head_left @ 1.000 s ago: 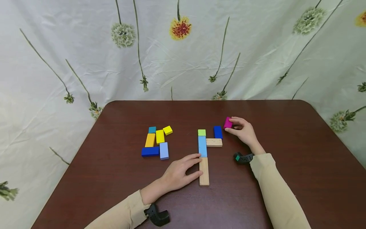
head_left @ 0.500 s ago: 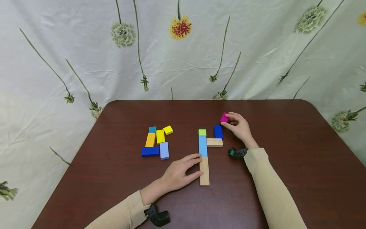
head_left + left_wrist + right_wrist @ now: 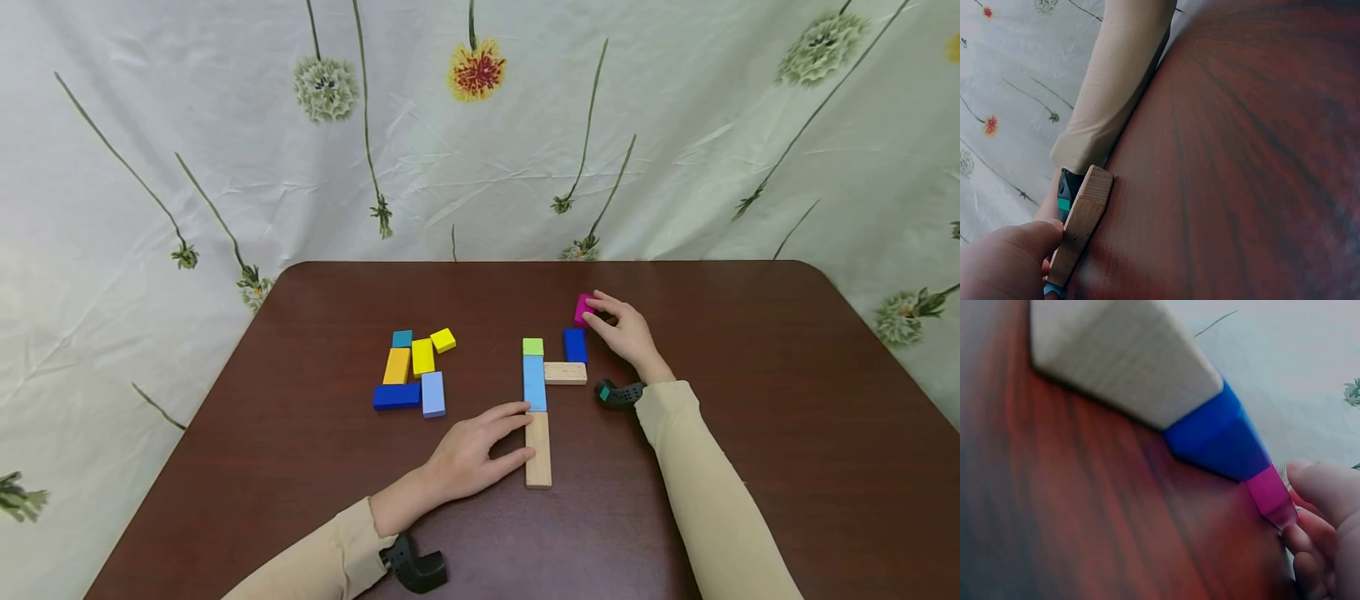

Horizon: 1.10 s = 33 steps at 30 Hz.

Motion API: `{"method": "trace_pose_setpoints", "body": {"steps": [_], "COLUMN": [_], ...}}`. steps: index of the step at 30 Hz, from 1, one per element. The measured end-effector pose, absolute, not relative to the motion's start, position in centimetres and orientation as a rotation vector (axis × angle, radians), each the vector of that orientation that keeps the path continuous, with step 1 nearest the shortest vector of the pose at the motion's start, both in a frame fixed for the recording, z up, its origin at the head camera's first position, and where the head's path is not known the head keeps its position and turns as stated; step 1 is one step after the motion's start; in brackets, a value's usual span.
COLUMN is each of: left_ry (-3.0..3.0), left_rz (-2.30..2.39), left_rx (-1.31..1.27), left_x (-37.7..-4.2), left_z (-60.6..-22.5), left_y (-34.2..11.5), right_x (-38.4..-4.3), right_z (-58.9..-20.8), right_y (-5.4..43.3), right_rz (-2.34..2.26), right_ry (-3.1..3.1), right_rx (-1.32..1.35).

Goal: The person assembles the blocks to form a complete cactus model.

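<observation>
My left hand [image 3: 465, 458] rests its fingertips along the left side of a long plain wooden block [image 3: 538, 458], close to where it meets a light blue block [image 3: 534, 383]. A small green block [image 3: 533, 346] tops that line. To its right lie a short wooden block [image 3: 566, 374] and a dark blue block [image 3: 575, 346]. Beyond the blue one is a magenta block [image 3: 581, 310], end to end with it in the right wrist view. My right hand [image 3: 630, 333] touches the magenta block's right side with its fingertips; the thumb [image 3: 1304, 472] stands apart from it.
On the left lies a group of loose blocks: a teal one [image 3: 402, 338], an orange one [image 3: 397, 366], two yellow ones [image 3: 423, 357], a dark blue one [image 3: 397, 396] and a periwinkle one [image 3: 432, 394]. The brown table [image 3: 300, 467] ends at a flowered cloth [image 3: 480, 167].
My right hand has carried the magenta block leftward and away to the far end of the dark blue block. Its grip has since loosened. My left hand has stayed in place.
</observation>
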<state>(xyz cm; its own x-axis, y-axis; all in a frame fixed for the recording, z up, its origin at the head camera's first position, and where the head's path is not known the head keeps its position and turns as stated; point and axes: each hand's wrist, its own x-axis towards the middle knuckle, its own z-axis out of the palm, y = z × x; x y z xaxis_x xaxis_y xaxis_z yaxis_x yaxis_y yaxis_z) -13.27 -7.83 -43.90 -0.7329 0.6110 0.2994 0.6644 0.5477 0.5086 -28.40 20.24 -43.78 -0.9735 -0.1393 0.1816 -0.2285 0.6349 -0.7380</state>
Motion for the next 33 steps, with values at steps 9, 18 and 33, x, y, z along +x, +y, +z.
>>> {"method": "trace_pose_setpoints", "body": {"steps": [9,18,33], "left_ry": [-2.694,-2.682,-2.676], "left_rz": [-0.951,-0.941,-0.927], "left_rx": [-1.115,-1.116,-1.116], "left_x": [-13.18,-13.27,-13.22], "left_z": [-43.79,-43.73,-43.70], "left_y": [-7.76,-7.76,-7.88], "right_x": [-28.24,-28.24,-27.95], "right_z": [-43.59,-43.41,-43.38], "right_y": [19.90,19.54,19.27], "right_rz": [1.245,1.189,1.203], "right_ry": [-2.753,-2.774,-2.785], "right_rx": [0.433,0.529,0.546]}}
